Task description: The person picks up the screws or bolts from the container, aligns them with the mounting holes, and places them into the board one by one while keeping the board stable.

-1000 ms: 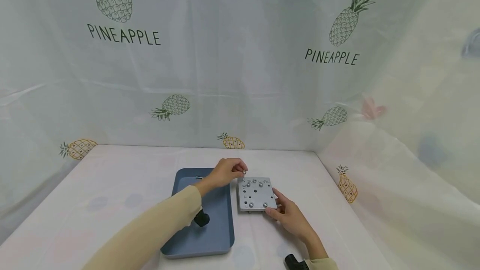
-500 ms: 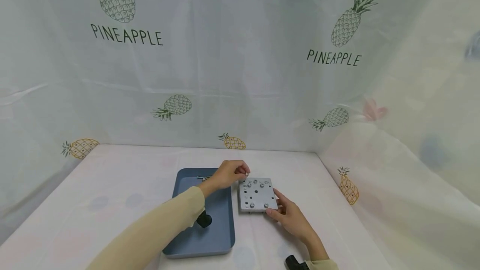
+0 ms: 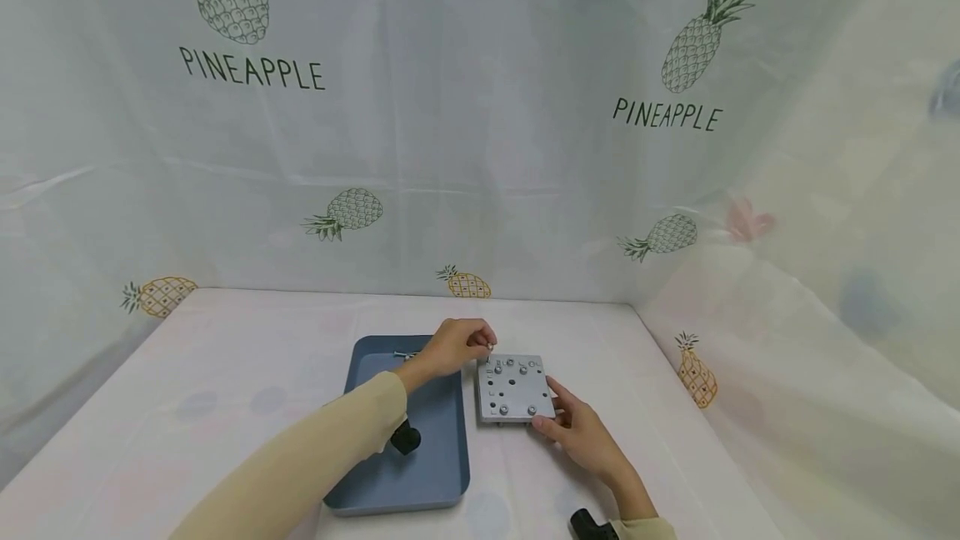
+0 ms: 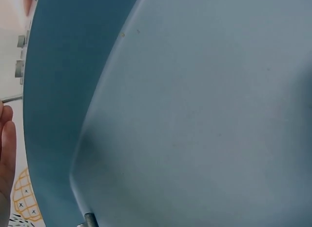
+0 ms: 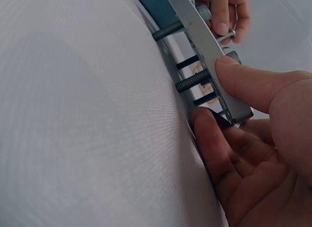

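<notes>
Pineapple-printed white cloth [image 3: 480,148] hangs behind and to the right of our work, and the same pale fabric covers the table [image 3: 247,373] where everything lies. On it we see a blue tray [image 3: 442,440], and just to its right, edge nearly against the tray's rim, a square grey metal plate [image 3: 513,390] drilled with holes, several of them already filled with bolts.

Our left hand [image 3: 453,347] reaches across the tray's far end to the plate's far left corner. Its fingers are curled together, and thumb and forefinger pinch a small silver screw [image 3: 489,346] held upright just over that corner; from the right wrist view the same pinch shows at the top of the plate [image 5: 204,41], with the screw [image 5: 226,37] between the fingertips. We cannot tell whether the screw's tip has entered a hole.

Our right hand [image 3: 581,432] steadies the plate at its near right corner. In the right wrist view the thumb presses on the plate's top face while the other fingers tuck beneath its edge, so the corner is gripped between them. Threaded bolt shafts [image 5: 192,81] stick out below the plate and stand on the cloth, holding it raised.

Inside the tray a loose bolt [image 3: 401,354] lies at the far end, and the left wrist view catches another threaded end [image 4: 88,219] by the tray's wall [image 4: 53,114].
</notes>
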The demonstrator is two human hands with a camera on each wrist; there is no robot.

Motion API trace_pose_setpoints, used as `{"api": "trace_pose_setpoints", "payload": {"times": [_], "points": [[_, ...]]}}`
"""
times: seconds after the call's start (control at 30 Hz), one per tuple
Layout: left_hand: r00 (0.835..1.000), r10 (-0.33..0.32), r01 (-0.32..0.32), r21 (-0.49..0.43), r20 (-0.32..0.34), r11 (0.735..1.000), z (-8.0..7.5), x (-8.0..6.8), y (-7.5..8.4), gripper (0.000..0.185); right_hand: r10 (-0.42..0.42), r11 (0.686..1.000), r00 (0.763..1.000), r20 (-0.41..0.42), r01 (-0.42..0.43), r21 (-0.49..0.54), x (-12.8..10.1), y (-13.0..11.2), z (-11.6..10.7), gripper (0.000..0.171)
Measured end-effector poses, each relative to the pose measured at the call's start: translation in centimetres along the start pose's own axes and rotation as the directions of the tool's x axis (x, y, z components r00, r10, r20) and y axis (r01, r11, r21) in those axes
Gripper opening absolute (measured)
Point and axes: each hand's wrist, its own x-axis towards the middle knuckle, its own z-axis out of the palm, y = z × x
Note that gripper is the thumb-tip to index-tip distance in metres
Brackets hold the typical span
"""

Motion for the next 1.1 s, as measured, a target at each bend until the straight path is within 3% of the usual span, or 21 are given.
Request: {"api": "trace_pose_setpoints", "payload": {"times": [0.37,0.6,0.73,0.9,1.1], "points": [[0.998,-0.001,-0.001,0.022,0.064,1.0,-0.9,-0.6,0.0,0.02,-0.006,1.0,1.0,0.003,0.006,-0.016,0.2,-0.1,0.1,0.086],[0.996,0.052,-0.06,0.11,0.071,0.992,-4.1,-1.5,-0.1,0.02,-0.01,1.0,1.0,0.009,0.011,-0.02,0.4,-0.3,0.1,0.086],[0.989,0.077,-0.106,0.24,0.128,0.965,-6.4,-2.6,-0.7,0.017,-0.009,1.0,1.0,0.004,0.009,-0.03,0.4,-0.3,0.1,0.086],[0.967,0.107,-0.186,0.358,0.231,0.915,-8.3,-3.7,-1.6,0.018,0.0,0.999,1.0,-0.021,-0.001,-0.041,0.1,-0.3,0.0,0.086],[0.969,0.011,-0.13,0.471,0.247,0.873,-9.1,-5.0,-2.0,0.024,0.005,0.998,1.0,-0.023,-0.006,-0.057,-0.1,-0.1,0.1,0.086]]}}
